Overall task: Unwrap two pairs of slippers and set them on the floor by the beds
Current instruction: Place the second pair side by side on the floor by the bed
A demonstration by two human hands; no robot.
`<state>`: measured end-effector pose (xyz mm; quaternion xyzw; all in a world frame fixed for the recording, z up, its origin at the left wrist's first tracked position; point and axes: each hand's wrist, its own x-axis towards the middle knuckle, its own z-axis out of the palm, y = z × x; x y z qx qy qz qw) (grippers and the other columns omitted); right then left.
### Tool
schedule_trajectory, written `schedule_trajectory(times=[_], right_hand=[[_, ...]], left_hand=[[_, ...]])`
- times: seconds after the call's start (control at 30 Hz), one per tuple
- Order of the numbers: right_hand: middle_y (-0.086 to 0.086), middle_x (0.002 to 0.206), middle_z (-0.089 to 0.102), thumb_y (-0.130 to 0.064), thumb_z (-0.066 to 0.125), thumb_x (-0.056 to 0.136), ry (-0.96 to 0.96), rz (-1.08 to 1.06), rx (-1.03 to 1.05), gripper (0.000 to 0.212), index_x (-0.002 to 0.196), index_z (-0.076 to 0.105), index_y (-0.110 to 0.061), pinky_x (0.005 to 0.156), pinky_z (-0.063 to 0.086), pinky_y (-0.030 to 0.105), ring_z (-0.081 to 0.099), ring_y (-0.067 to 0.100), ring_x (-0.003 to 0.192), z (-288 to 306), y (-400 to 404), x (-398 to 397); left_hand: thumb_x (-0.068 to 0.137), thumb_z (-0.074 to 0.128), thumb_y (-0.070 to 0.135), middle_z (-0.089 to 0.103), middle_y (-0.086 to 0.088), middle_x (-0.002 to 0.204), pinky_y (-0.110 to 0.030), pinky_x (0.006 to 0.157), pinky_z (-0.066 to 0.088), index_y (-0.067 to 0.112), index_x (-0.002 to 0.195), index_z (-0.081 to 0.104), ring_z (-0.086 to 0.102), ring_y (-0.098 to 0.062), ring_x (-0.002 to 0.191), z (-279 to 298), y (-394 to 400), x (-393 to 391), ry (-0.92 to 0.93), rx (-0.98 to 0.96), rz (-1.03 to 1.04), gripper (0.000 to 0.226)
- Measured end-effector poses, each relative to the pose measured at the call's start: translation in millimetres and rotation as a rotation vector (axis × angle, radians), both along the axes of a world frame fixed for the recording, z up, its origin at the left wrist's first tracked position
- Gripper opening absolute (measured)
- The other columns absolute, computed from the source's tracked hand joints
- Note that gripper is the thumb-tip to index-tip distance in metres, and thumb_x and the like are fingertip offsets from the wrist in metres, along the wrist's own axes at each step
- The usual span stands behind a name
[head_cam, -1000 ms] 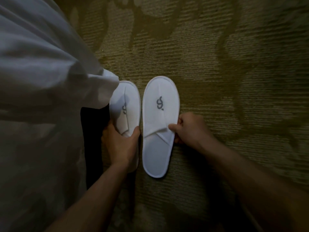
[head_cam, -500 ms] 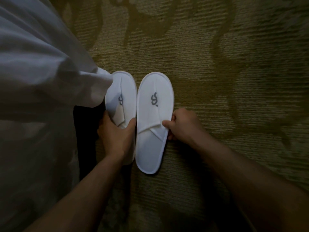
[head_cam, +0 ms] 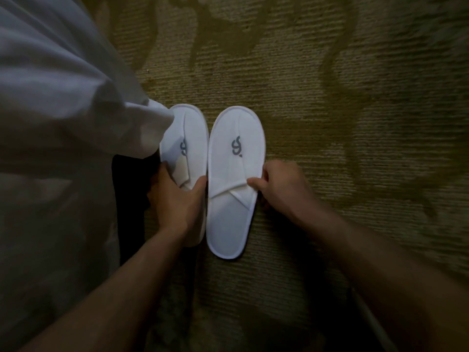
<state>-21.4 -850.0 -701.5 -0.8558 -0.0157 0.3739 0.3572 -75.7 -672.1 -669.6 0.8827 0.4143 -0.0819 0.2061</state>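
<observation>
Two white slippers flat on patterned carpet (head_cam: 330, 123), side by side, toes pointing away, edges nearly touching. Left slipper (head_cam: 193, 143) just beside hanging white bedding (head_cam: 63, 97); bedding corner covering part of its toe. Dark gap (head_cam: 129, 199) under bedding edge, left of that slipper. Right slipper (head_cam: 234, 184) fully in view, grey logo on upper, folded strap crossing mid-sole. Left hand (head_cam: 177, 201) over heel half of left slipper, thumb on inner edge, fingers on outer edge by the bedding, grip curled round the slipper sides. Heel of left slipper mostly hidden by hand and wrist. Right hand (head_cam: 281, 189) at outer edge of right slipper, thumb on top of strap fold, fingers curled beneath or beside the rim, grip pinching strap and edge; fingertips partly hidden, exact contact below unclear. Both forearms entering from bottom, bare. Logo on left slipper partly visible, cut by fold of its upper. Scene dim, carpet olive with darker swirl pattern. Pale strip (head_cam: 368, 316) at bottom right beside right forearm, blurred, cannot tell what. Both slippers resting on floor, soles down, uppers flattened. Only one pair in view.
</observation>
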Motion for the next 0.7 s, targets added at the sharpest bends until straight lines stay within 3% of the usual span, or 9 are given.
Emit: schedule_trajectory(times=[0.13, 0.23, 0.33, 0.57, 0.7], right_hand=[[0.02, 0.096, 0.074, -0.034, 0.062, 0.091, 0.06, -0.063, 0.066, 0.034, 0.097, 0.066, -0.001, 0.087, 0.054, 0.041, 0.069, 0.036, 0.094, -3, 3, -3], [0.022, 0.088, 0.075, -0.028, 0.063, 0.091, 0.066, -0.136, 0.119, 0.024, 0.081, 0.064, -0.007, 0.08, 0.057, 0.046, 0.072, 0.038, 0.084, -4, 4, -8], [0.019, 0.073, 0.074, -0.025, 0.063, 0.091, 0.084, -0.205, 0.143, 0.033, 0.062, 0.049, -0.021, 0.071, 0.06, 0.048, 0.073, 0.033, 0.065, -3, 3, -11], [0.017, 0.072, 0.073, -0.027, 0.063, 0.091, 0.058, -0.204, 0.132, 0.028, 0.066, 0.051, -0.021, 0.073, 0.059, 0.048, 0.073, 0.033, 0.069, -2, 3, -12], [0.013, 0.061, 0.072, -0.026, 0.063, 0.09, 0.091, -0.23, 0.146, 0.033, 0.061, 0.049, -0.02, 0.068, 0.061, 0.047, 0.072, 0.026, 0.055, -3, 3, -11]], left_hand=[[0.076, 0.076, 0.046, 0.045, -0.013, 0.149, -0.045, 0.115, 0.034, 0.011, 0.15, 0.035, 0.042, -0.034, 0.138, 1, 1, 2, 0.023, 0.02, -0.02, 0.091], [0.076, 0.075, 0.046, 0.045, -0.013, 0.149, -0.045, 0.114, 0.034, 0.012, 0.15, 0.035, 0.043, -0.034, 0.137, 2, 1, 1, 0.024, 0.024, -0.029, 0.091], [0.076, 0.075, 0.046, 0.046, -0.014, 0.149, -0.045, 0.114, 0.034, 0.011, 0.15, 0.035, 0.043, -0.034, 0.137, 2, 2, 0, 0.029, 0.04, -0.044, 0.091], [0.077, 0.075, 0.046, 0.047, -0.014, 0.148, -0.044, 0.113, 0.036, 0.013, 0.149, 0.036, 0.045, -0.034, 0.136, 2, 5, -3, 0.022, 0.057, -0.064, 0.089], [0.077, 0.074, 0.045, 0.048, -0.013, 0.146, -0.044, 0.113, 0.036, 0.013, 0.147, 0.038, 0.045, -0.034, 0.135, 2, 2, -3, 0.01, 0.043, -0.053, 0.085]])
